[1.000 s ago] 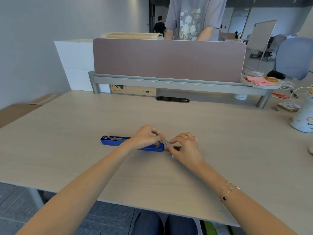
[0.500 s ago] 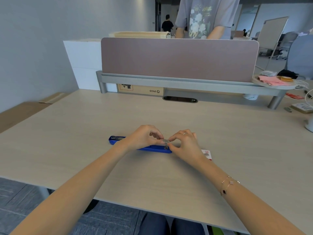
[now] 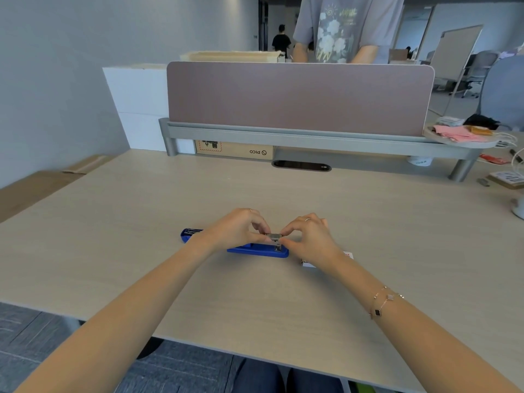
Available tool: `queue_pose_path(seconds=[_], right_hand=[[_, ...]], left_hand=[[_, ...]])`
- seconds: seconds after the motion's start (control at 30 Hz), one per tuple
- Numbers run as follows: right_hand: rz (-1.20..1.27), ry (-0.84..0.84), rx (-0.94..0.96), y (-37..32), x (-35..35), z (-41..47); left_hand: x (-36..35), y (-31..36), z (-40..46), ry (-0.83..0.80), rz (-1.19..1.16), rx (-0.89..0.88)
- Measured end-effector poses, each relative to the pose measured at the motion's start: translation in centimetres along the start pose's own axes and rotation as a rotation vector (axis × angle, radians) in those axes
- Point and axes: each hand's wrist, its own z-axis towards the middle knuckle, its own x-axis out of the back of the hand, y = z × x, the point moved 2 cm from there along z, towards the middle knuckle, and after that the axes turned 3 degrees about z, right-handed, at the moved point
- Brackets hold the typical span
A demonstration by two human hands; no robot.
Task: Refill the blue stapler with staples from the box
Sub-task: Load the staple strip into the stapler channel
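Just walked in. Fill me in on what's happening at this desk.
A person seated at the desk is reloading a blue stapler that lies open on it. The left hand and right hand pinch a small strip of staples between their fingertips, just above the stapler's right end. The staple box lies on the desk under the right wrist, mostly hidden. The strip does not look seated in the stapler yet.

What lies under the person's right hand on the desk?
Beneath the right hand lies a small white box with red print, only its edges showing. The hand covers most of it, so its contents cannot be seen.
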Motion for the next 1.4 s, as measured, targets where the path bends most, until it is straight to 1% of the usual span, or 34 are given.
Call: queue_pose_path(seconds=[0.3,0.67,0.87,1.2,1.33,1.4], right_hand=[[-0.119,-0.115,0.017,-0.5,0.5,0.8],[-0.111,-0.121,-0.006,-0.5,0.4,0.1],[-0.146,-0.159,-0.022,0.1,0.2,-0.7],[-0.17,-0.197,-0.017,0.0,0.1,-0.8],[-0.159,-0.199,-0.015,0.0,0.0,-0.8],[-0.157,-0.203,-0.018,0.1,0.0,-0.8]], left_hand=[[0.1,0.0,0.3,-0.035,0.086,0.003],[-0.1,-0.6,-0.7,0.003,0.113,-0.047],[0.8,-3.2,-2.6,0.021,0.116,0.005],[3.6,-8.6,-5.8,0.036,0.147,0.151],[3.4,-10.2,-6.6,-0.019,0.158,0.234],[3.4,-10.8,-6.7,-0.035,0.178,0.246]])
